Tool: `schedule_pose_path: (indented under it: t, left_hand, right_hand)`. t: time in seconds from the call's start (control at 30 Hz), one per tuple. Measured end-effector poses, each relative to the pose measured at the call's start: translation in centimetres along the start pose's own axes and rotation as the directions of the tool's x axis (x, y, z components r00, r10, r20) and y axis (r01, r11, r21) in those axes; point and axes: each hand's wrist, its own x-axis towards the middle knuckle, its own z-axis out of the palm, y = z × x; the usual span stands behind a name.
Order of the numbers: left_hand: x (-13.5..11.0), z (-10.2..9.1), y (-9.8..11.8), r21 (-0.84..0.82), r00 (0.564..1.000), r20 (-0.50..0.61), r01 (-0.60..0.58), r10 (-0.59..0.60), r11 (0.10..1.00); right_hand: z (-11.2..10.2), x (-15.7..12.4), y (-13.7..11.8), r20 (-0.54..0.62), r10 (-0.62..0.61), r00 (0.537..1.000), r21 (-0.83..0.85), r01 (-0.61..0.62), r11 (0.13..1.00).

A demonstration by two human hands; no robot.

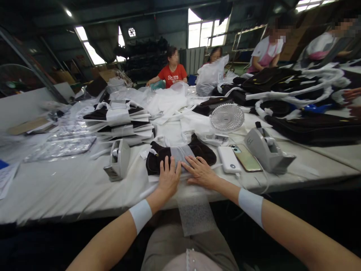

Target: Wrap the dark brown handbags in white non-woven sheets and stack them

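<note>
A dark brown bag lies on the white table in front of me, with a strip of translucent foam wrap laid over its middle. My left hand lies flat on the near end of the wrap, fingers spread. My right hand rests flat beside it on the wrap, fingers stretched out. The foam strip hangs down over the table's edge toward my lap. Both wrists carry white bands.
A grey tape dispenser stands left of the bag, another to the right. A white power bank and a phone lie by my right hand. A small white fan, wrapped stacks and black bags sit beyond. Several people work at the far side.
</note>
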Motion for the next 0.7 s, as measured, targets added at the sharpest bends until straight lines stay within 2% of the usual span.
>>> schedule_pose_path:
  t: [0.03,0.13,0.3,0.4,0.57,0.7]
  left_hand:
    - [0.4,-0.3,-0.1,0.017,0.999,0.033,0.004,-0.005,1.000]
    - [1.6,-1.0,-1.0,0.019,0.991,0.107,-0.082,0.080,0.996]
    - [3.0,-1.9,-2.7,-0.035,0.971,0.169,-0.163,0.167,0.986]
    - [3.4,-2.5,-3.5,-0.073,0.958,0.205,-0.190,0.201,0.979]
    - [3.4,-3.3,-4.3,-0.126,0.943,0.246,-0.200,0.226,0.972]
    - [3.2,-4.0,-3.1,-0.109,0.955,0.255,-0.125,0.150,0.986]
  right_hand:
    - [-0.1,0.1,0.1,0.002,0.000,1.000,0.000,0.000,1.000]
    - [-0.4,0.5,0.2,0.006,0.009,1.000,0.003,-0.009,1.000]
    - [-1.2,1.5,0.3,0.054,0.072,0.996,-0.015,-0.071,0.997]
    - [-2.0,2.2,0.2,0.108,0.073,0.991,-0.054,-0.068,0.996]
    - [-2.9,2.7,-0.1,0.139,0.071,0.988,-0.112,-0.055,0.992]
    - [-2.6,2.6,-0.7,0.111,0.093,0.990,-0.112,-0.080,0.990]
